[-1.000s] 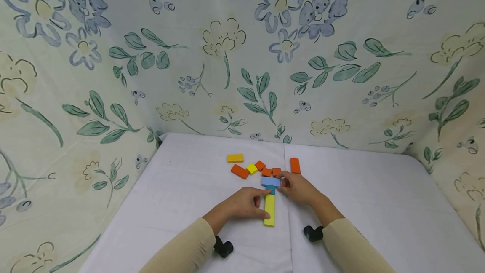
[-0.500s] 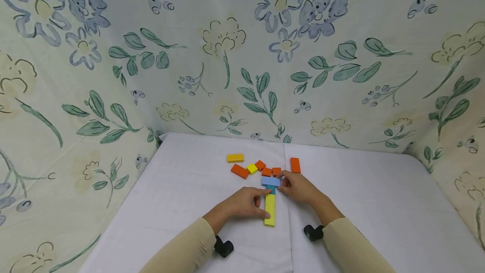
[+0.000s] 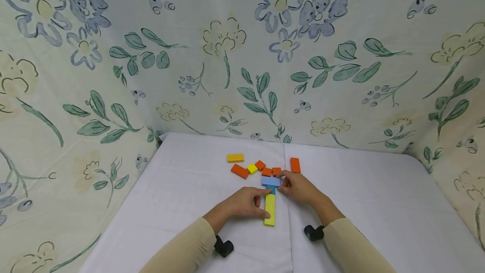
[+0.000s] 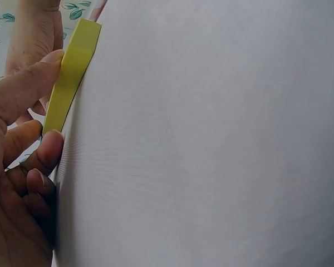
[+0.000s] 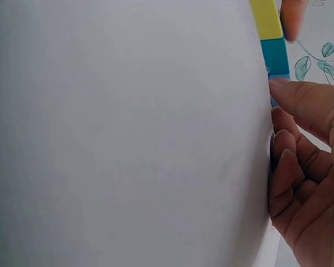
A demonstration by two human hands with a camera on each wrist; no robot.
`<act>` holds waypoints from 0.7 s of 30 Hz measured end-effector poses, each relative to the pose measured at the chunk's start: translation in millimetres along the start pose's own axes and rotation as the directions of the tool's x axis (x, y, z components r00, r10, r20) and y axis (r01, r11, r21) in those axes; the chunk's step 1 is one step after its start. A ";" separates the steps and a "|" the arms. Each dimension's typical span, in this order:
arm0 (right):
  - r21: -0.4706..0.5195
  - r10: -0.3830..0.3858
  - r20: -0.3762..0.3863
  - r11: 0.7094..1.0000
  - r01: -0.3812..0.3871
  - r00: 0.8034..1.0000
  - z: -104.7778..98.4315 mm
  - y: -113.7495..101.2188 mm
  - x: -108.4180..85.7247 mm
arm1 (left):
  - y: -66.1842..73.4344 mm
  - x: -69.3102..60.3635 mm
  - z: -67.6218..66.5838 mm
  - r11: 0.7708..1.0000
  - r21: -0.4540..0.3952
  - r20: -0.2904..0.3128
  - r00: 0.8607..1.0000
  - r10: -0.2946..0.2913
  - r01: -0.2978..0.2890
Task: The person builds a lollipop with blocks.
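Note:
In the head view a long yellow block [image 3: 270,204], a teal block [image 3: 273,188] and a crosswise light blue block [image 3: 270,181] touch in a T shape. My left hand [image 3: 242,202] grips the yellow block, thumb near its lower end, index finger reaching the teal block. At the light blue block's right end, my right hand [image 3: 301,188] pinches with thumb and index finger. The left wrist view shows the yellow block [image 4: 72,72] against my left thumb and fingers. In the right wrist view, my thumb touches the light blue block beside the teal block [image 5: 275,55].
Two small orange blocks [image 3: 267,172] lie just beyond the light blue one. Farther back are another small orange block, a yellow cube [image 3: 251,169], a longer orange block [image 3: 240,171], a golden block [image 3: 235,158] and an orange block [image 3: 295,165] at the right.

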State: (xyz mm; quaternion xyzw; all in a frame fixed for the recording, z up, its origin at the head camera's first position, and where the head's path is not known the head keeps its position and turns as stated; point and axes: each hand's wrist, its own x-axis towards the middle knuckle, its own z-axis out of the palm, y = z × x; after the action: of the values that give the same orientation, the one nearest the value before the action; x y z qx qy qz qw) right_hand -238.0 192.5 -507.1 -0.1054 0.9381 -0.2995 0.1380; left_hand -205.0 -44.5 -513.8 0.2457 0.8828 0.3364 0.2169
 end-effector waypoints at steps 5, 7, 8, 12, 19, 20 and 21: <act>0.034 0.001 0.007 0.999 -0.001 1.000 -1.7 0.4 -0.9 | 0.0 0.1 -0.4 1.000 0.003 0.000 1.000 0.004 -0.004; 0.049 0.006 0.013 0.999 -0.007 1.000 -3.3 0.3 -1.1 | 0.0 0.1 -0.8 1.000 0.004 0.002 1.000 0.007 -0.007; 0.059 0.012 0.014 0.998 -0.013 1.000 -4.3 0.1 -1.1 | 0.1 0.1 -1.0 1.000 0.004 0.003 1.000 0.008 -0.008; 0.074 0.017 -0.006 0.997 -0.017 1.000 -8.3 -0.9 0.7 | -0.1 0.3 -1.5 1.000 0.007 0.005 1.000 0.011 -0.011; 0.020 -0.054 -0.104 0.998 0.057 0.993 -11.3 -6.1 14.7 | -0.3 0.4 -0.1 1.000 0.027 -0.005 1.000 0.011 -0.011; 0.012 -0.058 -0.114 0.998 0.059 0.992 -11.4 -7.6 17.4 | -0.7 0.7 0.2 0.999 0.030 -0.006 1.000 0.012 -0.012; 0.002 -0.057 -0.120 0.998 0.058 0.991 -11.4 -8.9 20.1 | -0.9 1.0 0.4 0.999 0.031 -0.006 1.000 0.013 -0.013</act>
State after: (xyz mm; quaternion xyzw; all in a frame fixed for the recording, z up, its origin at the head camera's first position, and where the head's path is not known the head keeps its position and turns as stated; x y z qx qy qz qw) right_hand -259.6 185.9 -496.9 -0.1136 0.9405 -0.3119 0.0731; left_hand -205.8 -44.3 -514.9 0.2539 0.8870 0.3248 0.2079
